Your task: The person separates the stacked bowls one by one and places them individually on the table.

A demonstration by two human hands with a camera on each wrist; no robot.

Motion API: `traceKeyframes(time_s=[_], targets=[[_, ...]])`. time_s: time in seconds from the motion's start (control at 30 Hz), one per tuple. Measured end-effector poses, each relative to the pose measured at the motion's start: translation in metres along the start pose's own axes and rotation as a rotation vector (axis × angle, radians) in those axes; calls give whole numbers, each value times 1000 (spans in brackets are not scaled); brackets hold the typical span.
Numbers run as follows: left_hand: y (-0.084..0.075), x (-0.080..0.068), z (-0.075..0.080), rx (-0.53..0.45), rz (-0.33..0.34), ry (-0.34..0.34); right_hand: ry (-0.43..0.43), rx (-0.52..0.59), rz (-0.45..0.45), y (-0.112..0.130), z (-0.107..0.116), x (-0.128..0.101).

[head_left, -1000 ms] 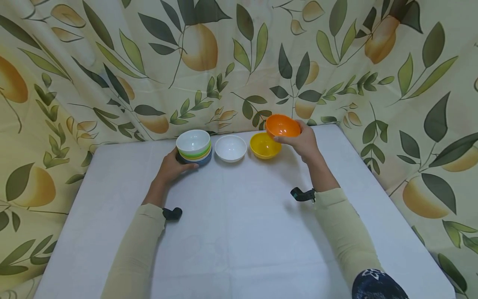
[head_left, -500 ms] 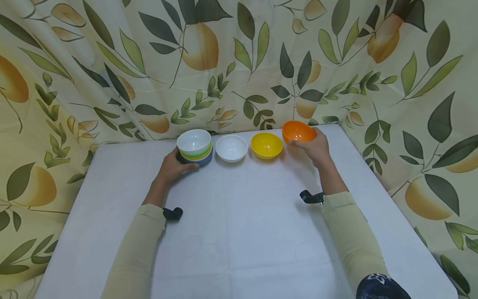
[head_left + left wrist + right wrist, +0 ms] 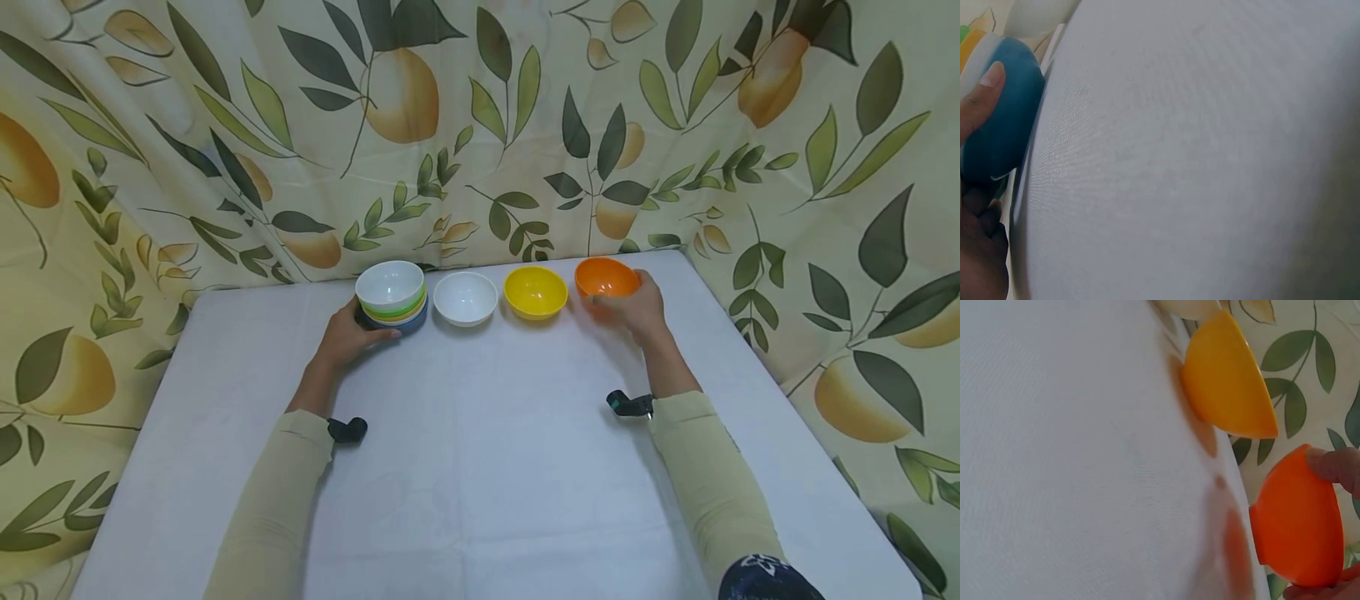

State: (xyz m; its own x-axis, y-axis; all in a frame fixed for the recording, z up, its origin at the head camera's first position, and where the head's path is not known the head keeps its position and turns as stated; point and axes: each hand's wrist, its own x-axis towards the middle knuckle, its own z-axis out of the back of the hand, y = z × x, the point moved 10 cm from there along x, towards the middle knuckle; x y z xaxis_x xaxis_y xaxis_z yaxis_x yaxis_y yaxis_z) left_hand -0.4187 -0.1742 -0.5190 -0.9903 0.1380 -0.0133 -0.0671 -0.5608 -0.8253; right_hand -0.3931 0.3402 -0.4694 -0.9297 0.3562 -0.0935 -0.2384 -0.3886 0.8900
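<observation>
Orange bowl [image 3: 606, 278] gripped by right hand [image 3: 641, 310], at 3 o'clock of yellow bowl [image 3: 535, 292]. Left hand [image 3: 347, 336] grips bowl stack [image 3: 391, 297]. Risk: uneven release tips it, knocking yellow neighbour.

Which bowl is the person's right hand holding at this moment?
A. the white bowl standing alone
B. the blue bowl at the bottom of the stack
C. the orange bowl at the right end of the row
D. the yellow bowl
C: the right hand has its fingers around the round orange plastic bowl, right of the yellow plastic bowl; the right wrist view shows the same grip.
</observation>
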Motion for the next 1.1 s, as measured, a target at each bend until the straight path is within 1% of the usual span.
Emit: traceKeyframes(time_s=[0.17, 0.43, 0.57, 0.7, 1.03, 1.1], targets=[[0, 0, -1, -3, -6, 1, 13, -13, 6, -7, -1, 0], [1, 1, -2, -2, -13, 2, 25, -26, -14, -16, -3, 0], [2, 2, -1, -2, -7, 1, 26, -28, -5, -17, -4, 1], [-1, 0, 0, -5, -6, 1, 33, -28, -1, -18, -5, 2], [-1, -1, 0, 7, 4, 5, 53, -42, -40, -20, -6, 2], [-1, 0, 0, 9, 7, 4, 53, -36, -35, -20, -6, 2]])
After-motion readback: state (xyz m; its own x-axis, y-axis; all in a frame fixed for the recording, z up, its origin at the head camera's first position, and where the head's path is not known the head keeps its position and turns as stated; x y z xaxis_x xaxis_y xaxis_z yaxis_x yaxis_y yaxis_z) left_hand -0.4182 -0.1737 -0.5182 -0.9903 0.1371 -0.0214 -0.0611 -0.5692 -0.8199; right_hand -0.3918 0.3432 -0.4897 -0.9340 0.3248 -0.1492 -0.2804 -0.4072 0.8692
